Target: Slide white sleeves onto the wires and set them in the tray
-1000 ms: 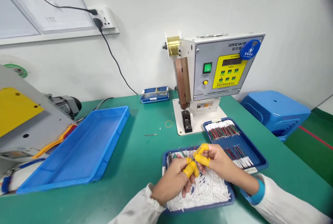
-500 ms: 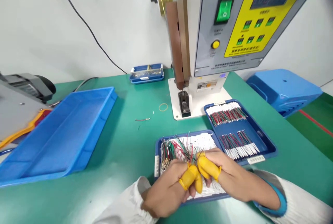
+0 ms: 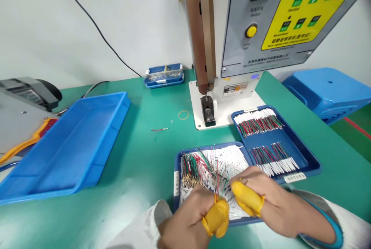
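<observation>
My left hand (image 3: 199, 216), with yellow finger covers, is closed over the near edge of a blue tray (image 3: 176, 199); a thin red wire (image 3: 217, 177) rises from its pinched fingers. To its right, my right hand (image 3: 261, 200) is closed too, its yellow-covered thumb and finger pressed together; what they hold, if anything, is hidden. White sleeved wires (image 3: 232, 160) and a bundle of red, green and black wires (image 3: 191, 166) fill the tray. A second blue tray (image 3: 311, 164) beside it holds two rows of wires (image 3: 272, 160).
Behind the trays stands a grey machine (image 3: 232, 63) on a white base plate (image 3: 197, 114). A large blue bin (image 3: 78, 152) lies at left. Small blue tray (image 3: 164, 81), rubber band (image 3: 183, 115) and loose wires (image 3: 159, 129) are on the table. A blue stool (image 3: 327, 87) is at right.
My hands have moved apart, the right one going rightward; before, their fingertips met over the wires. The camera view has shifted slightly, with the machine appearing larger and higher.
</observation>
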A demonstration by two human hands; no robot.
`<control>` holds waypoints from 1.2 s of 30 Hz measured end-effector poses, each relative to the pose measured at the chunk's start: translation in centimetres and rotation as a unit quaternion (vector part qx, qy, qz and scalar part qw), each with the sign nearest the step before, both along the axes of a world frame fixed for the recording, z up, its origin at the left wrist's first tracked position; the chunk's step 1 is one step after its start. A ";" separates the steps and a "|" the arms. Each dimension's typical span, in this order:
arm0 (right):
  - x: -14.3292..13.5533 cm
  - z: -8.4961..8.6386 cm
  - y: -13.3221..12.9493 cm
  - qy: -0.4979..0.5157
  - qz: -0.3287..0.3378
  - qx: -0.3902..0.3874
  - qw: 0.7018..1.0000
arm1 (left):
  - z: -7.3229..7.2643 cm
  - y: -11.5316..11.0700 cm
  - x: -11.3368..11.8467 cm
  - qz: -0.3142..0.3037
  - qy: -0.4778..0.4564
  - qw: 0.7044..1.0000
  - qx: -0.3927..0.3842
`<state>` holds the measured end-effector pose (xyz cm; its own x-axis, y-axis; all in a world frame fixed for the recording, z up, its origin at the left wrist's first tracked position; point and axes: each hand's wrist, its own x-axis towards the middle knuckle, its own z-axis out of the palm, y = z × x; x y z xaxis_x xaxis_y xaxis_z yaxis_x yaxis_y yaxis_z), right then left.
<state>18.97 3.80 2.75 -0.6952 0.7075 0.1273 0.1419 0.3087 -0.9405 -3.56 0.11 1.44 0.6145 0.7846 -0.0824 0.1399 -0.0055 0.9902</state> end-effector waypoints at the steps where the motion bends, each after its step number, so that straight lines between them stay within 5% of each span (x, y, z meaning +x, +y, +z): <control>1: 0.3 -0.1 0.3 0.013 -0.023 -0.022 0.999 | 0.0 0.0 0.0 0.011 -0.015 1.000 -0.016; 6: 2.0 -0.7 2.3 0.123 -0.210 -0.118 0.963 | -0.4 0.2 -0.2 0.033 -0.177 0.979 -0.092; 12: 0.3 -0.3 1.2 -0.042 0.068 -0.131 0.988 | -0.3 1.0 -0.2 -0.079 -0.087 0.986 -0.116; 16: -0.1 -0.2 0.4 -0.009 0.120 -0.082 0.989 | 0.4 1.3 0.1 -0.122 -0.068 0.986 -0.095; 18: 0.6 -0.4 0.7 0.018 0.083 -0.061 0.994 | 0.5 0.9 -0.1 -0.127 -0.038 0.985 -0.107; 24: 2.8 -0.2 2.9 0.088 -0.146 -0.062 0.983 | -1.0 -1.5 -1.5 -0.013 -0.026 0.991 -0.129; 29: 0.9 0.8 1.7 -0.050 0.098 -0.083 0.990 | -2.3 -2.1 -1.1 -0.020 -0.096 0.967 -0.234; 36: 0.0 -0.2 0.4 -0.006 0.184 0.021 0.983 | 1.0 -0.3 0.4 -0.132 -0.045 0.956 -0.258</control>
